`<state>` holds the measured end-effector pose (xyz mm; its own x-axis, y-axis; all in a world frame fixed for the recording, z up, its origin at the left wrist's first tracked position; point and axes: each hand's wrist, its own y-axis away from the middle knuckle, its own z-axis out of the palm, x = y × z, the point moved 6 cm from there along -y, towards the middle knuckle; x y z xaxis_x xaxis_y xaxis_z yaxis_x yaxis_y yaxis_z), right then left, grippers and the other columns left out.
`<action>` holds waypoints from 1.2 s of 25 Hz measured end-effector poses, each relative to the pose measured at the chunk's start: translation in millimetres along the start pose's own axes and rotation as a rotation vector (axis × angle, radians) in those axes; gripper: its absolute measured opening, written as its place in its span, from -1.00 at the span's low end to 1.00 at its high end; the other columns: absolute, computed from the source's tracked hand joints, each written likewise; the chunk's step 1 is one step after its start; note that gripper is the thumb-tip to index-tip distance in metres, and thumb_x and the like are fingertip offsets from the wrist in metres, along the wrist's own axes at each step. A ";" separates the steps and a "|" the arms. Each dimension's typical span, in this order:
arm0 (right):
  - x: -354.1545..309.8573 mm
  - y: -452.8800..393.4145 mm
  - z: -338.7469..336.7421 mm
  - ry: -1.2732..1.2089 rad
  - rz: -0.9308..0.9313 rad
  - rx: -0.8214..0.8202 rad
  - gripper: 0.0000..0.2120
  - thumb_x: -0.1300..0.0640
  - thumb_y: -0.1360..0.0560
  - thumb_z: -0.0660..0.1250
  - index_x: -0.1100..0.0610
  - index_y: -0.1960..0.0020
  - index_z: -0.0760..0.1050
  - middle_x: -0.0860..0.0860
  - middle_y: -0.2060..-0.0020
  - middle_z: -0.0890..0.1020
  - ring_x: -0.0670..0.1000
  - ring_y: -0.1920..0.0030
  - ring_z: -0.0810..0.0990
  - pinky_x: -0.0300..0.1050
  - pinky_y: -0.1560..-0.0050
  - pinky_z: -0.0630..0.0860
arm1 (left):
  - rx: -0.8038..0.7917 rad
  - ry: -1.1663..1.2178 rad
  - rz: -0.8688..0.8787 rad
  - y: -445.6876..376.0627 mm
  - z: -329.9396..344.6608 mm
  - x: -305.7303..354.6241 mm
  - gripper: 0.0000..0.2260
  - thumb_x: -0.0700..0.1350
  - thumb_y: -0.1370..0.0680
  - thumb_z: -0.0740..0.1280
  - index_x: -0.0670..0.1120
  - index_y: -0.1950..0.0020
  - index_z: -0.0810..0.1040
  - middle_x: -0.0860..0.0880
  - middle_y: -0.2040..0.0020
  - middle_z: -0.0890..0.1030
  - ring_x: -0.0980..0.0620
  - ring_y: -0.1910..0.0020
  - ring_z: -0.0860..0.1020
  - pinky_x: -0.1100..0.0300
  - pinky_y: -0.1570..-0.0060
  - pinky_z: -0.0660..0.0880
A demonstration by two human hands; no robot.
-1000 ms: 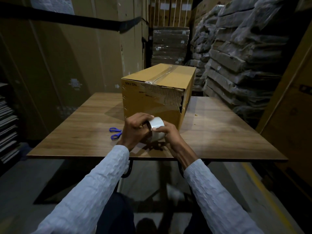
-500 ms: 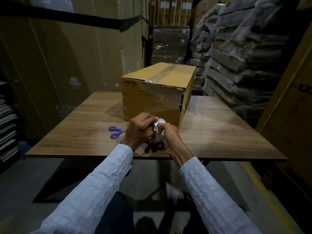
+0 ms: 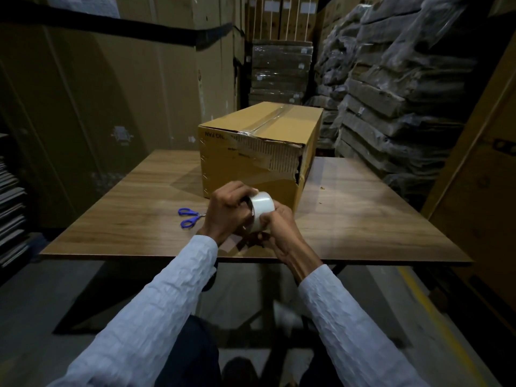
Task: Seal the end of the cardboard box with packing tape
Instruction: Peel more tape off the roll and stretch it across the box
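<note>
the light is low, so many details are hard to read. the printed letters on the near end of the cardboard box point(image 3: 251, 160) are upside down and only partly readable. the near right corner of this end is torn and a dark gap shows there, but what is inside cannot be seen. the blades of the blue scissors point(image 3: 189, 217) go behind the left hand point(image 3: 227, 212), only the two handle loops are clear. the loose end of the tape is not possible to find, because the fingers cover that part of the roll.

compared with half a second ago, the tape roll point(image 3: 261, 212) is turned so that more of its pale outer band faces the camera, and the two hands are a little less closed over it. the box and the scissors are in the same places.

the left hand holds the roll from the left side with curled fingers, the thumb over the top edge. the right hand point(image 3: 279, 227) pinches the roll at its lower right side with fingertips bent in. so each grip is closed around the roll, just in front of the box end and above the near part of the bench point(image 3: 363, 224).

the box is long and rectangular, brown corrugated board, with one shiny strip of clear tape along the top. the bench has a smooth wood-grain surface. the sleeves point(image 3: 167, 303) are pale, crinkled cloth. at right stand stacks of flat packs point(image 3: 405, 93) in wrinkled plastic film.
</note>
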<state>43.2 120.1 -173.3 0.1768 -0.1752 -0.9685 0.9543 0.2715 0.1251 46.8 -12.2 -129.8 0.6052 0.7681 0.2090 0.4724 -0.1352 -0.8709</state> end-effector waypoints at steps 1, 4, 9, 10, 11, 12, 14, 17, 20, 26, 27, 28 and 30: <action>-1.4 1.5 1.0 -0.021 -0.023 -0.064 -0.67 0.29 -0.46 0.27 0.07 -0.19 0.55 0.24 -0.10 0.60 0.25 -0.01 0.62 0.09 0.17 0.58 | 0.005 0.015 -0.048 -1.1 -2.1 -4.6 -0.81 -0.34 -0.37 0.52 -0.29 0.03 0.69 -0.22 0.10 0.70 -0.14 0.15 0.67 -0.01 0.20 0.65; -7.2 2.6 -1.1 0.014 -0.090 -0.106 -0.75 0.05 -0.56 0.40 0.12 -0.19 0.60 0.24 -0.10 0.67 0.21 0.01 0.67 0.14 0.07 0.59 | 0.049 0.075 -0.114 -2.6 -6.9 -9.3 -0.80 -0.40 -0.36 0.55 -0.25 0.05 0.70 -0.16 0.11 0.71 0.00 0.15 0.66 0.22 0.14 0.62; -9.6 10.0 -6.5 0.080 -0.109 -0.146 -0.67 0.14 -0.60 0.38 0.10 -0.34 0.48 0.22 -0.21 0.60 0.21 -0.08 0.66 0.09 0.13 0.65 | 0.012 0.107 -0.138 -2.4 -6.3 -8.8 -0.78 -0.31 -0.35 0.59 -0.24 0.04 0.69 -0.16 0.09 0.71 0.03 0.10 0.65 0.27 0.15 0.60; -11.9 12.7 -11.0 0.148 -0.154 -0.089 -0.63 0.15 -0.58 0.40 0.06 -0.36 0.44 0.17 -0.24 0.56 0.17 -0.12 0.64 0.04 0.14 0.69 | 0.000 0.118 -0.154 -1.5 -6.0 -9.2 -0.78 -0.29 -0.35 0.59 -0.24 0.04 0.69 -0.15 0.09 0.71 0.02 0.10 0.66 0.24 0.16 0.60; -18.1 15.4 -17.2 0.283 -0.279 0.005 -0.58 0.15 -0.56 0.43 0.00 -0.37 0.41 0.10 -0.25 0.52 0.10 -0.14 0.61 0.01 0.11 0.70 | -0.009 0.130 -0.181 -1.1 -5.7 -10.4 -0.79 -0.28 -0.35 0.59 -0.23 0.05 0.70 -0.14 0.09 0.71 0.01 0.11 0.67 0.22 0.16 0.61; -28.6 19.4 -21.9 0.458 -0.475 0.108 -0.55 0.13 -0.52 0.47 -0.03 -0.35 0.42 0.04 -0.23 0.50 0.02 -0.16 0.58 -0.05 0.03 0.70 | -0.020 0.142 -0.216 -1.6 -5.1 -12.3 -0.80 -0.28 -0.35 0.59 -0.22 0.05 0.70 -0.12 0.10 0.71 0.01 0.12 0.67 0.22 0.16 0.61; -44.1 28.3 -19.1 0.725 -0.827 0.142 -0.66 0.13 -0.51 0.49 0.00 -0.25 0.57 -0.02 -0.14 0.51 -0.03 -0.15 0.56 -0.07 -0.10 0.65 | -0.051 0.166 -0.293 -3.0 -1.6 -14.9 -0.83 -0.26 -0.37 0.58 -0.18 0.06 0.71 -0.07 0.14 0.71 0.05 0.16 0.66 0.25 0.16 0.61; -52.4 25.2 -15.6 0.928 -0.926 0.048 -0.82 0.19 -0.51 0.49 0.06 -0.10 0.67 -0.02 -0.02 0.58 0.01 -0.06 0.57 0.07 -0.03 0.63 | -0.120 0.171 -0.351 -3.9 4.5 -14.8 -0.87 -0.27 -0.40 0.56 -0.10 0.10 0.72 0.03 0.19 0.69 0.15 0.21 0.64 0.28 0.21 0.60; -58.3 21.9 -11.9 1.119 -0.898 -0.019 -0.79 0.22 -0.51 0.48 0.06 -0.12 0.65 -0.02 -0.04 0.60 0.00 -0.07 0.53 0.03 -0.04 0.58 | -0.169 0.164 -0.385 -3.2 8.7 -15.9 -0.82 -0.35 -0.39 0.51 -0.08 0.13 0.72 0.03 0.20 0.69 0.14 0.21 0.64 0.27 0.22 0.59; -60.0 25.4 3.5 1.301 -0.832 0.005 -0.77 0.24 -0.51 0.44 0.11 -0.14 0.55 0.00 -0.09 0.52 -0.03 -0.08 0.46 -0.06 -0.06 0.54 | -0.182 0.141 -0.419 -1.4 13.0 -18.8 -0.85 -0.33 -0.38 0.48 -0.09 0.19 0.72 0.01 0.25 0.68 0.07 0.25 0.64 0.29 0.26 0.51; -57.3 26.7 6.6 1.335 -0.821 0.035 -0.74 0.24 -0.49 0.44 0.12 -0.16 0.53 0.00 -0.10 0.50 -0.04 -0.07 0.44 -0.08 -0.06 0.53 | -0.171 0.150 -0.423 -1.4 12.9 -18.4 -0.87 -0.32 -0.38 0.47 -0.10 0.20 0.71 0.01 0.26 0.68 0.07 0.25 0.64 0.28 0.26 0.51; -54.2 27.5 9.5 1.361 -0.813 0.062 -0.72 0.23 -0.49 0.44 0.11 -0.17 0.51 0.01 -0.11 0.48 -0.05 -0.05 0.42 -0.09 -0.05 0.52 | -0.161 0.160 -0.424 -1.8 12.5 -17.6 -0.88 -0.32 -0.39 0.47 -0.11 0.21 0.71 0.02 0.27 0.68 0.07 0.26 0.64 0.26 0.27 0.52; -50.6 27.8 13.8 1.380 -0.820 0.096 -0.71 0.18 -0.49 0.44 0.11 -0.17 0.48 0.01 -0.10 0.46 -0.04 -0.03 0.41 -0.13 0.02 0.48 | -0.155 0.177 -0.420 -2.2 11.7 -14.9 -0.87 -0.32 -0.39 0.45 -0.10 0.23 0.70 0.04 0.30 0.67 0.10 0.29 0.63 0.26 0.27 0.53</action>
<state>64.1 123.5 -117.9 -0.6558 0.7233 -0.2163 0.6979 0.4715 -0.5391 29.3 -16.0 -136.2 0.4344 0.6600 0.6129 0.7814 0.0623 -0.6209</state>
